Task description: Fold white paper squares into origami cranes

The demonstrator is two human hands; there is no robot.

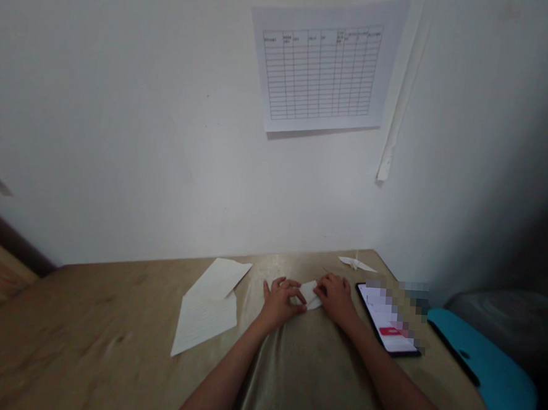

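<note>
As the left hand point(284, 297) arches over, its thumb and forefinger bowed apart with their tips nearly meeting at the near edge of a small, folded-looking piece of white paper point(310, 292), the right hand point(336, 297) has its fingers curled in tight, pinching the other side! That paper sits right between the two hands, over a bench with a shiny tan cover point(122, 325); whether the left is gripping or merely pressing, you can't tell. Out to the left hand's left, two overlapping sheets of white lined paper point(207, 321) lie flat. Just right of the right hand, a black-edged smartphone with a lit screen point(391, 323), and beyond that hand, a thin, pointed white paper scrap point(357, 264).
</note>
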